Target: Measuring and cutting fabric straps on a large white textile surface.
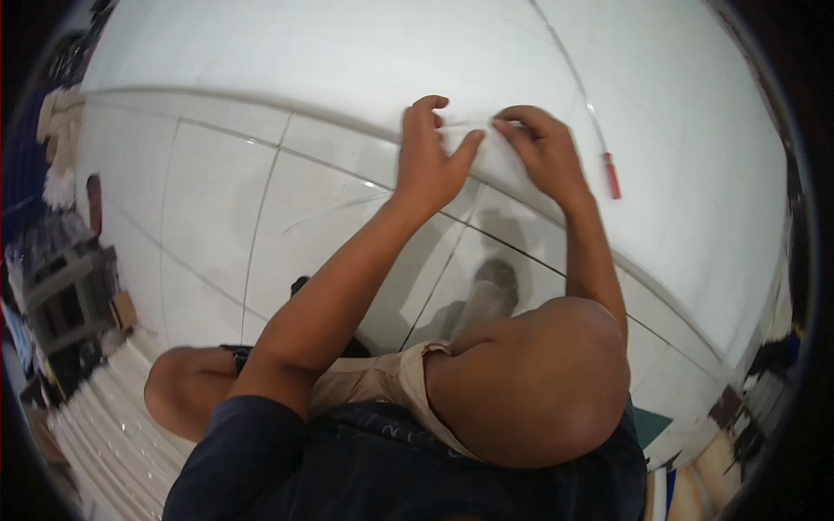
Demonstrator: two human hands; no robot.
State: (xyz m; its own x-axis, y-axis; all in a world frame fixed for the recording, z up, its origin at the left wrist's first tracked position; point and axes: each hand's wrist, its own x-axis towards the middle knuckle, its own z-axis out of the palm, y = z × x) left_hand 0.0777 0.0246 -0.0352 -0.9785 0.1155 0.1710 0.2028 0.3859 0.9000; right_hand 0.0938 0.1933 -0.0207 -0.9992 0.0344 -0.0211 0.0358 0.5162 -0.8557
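Pinches in right hand [549,159] a thin, whitish strand [469,123], too blurred to trace; curls left hand [427,163], with grip there impossible to tell.

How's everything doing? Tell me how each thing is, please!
left hand: fingers curled, thumb apart from the index fingertip
right hand: thumb and index fingertip close together; anything held is too blurred to tell
red-handled tool: lying on the white sheet
white sheet: spread out
left knee: bent
right knee: bent
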